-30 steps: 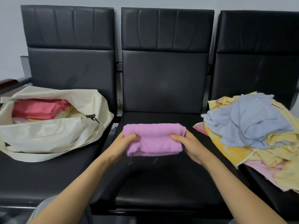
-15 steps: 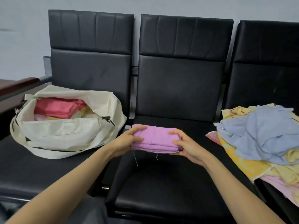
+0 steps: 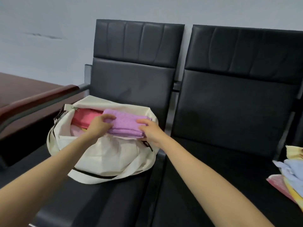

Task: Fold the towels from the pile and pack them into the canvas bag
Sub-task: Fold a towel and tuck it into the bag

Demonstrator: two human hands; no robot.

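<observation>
folded towel [image 3: 127, 124] in bag [image 3: 114, 153] on left seat [image 3: 101, 202]; pile [image 3: 291, 177] far right.

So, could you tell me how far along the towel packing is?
Done: a folded pink towel already lies in the bag. In hand: the left hand and right hand grip the folded purple towel over the bag's opening, not yet released. Left: the pile at the right edge awaits folding.

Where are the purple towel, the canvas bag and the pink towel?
purple towel [image 3: 126, 125]: head view, its folded top.
canvas bag [image 3: 111, 153]: head view, its front wall.
pink towel [image 3: 85, 117]: head view, its visible top.
</observation>
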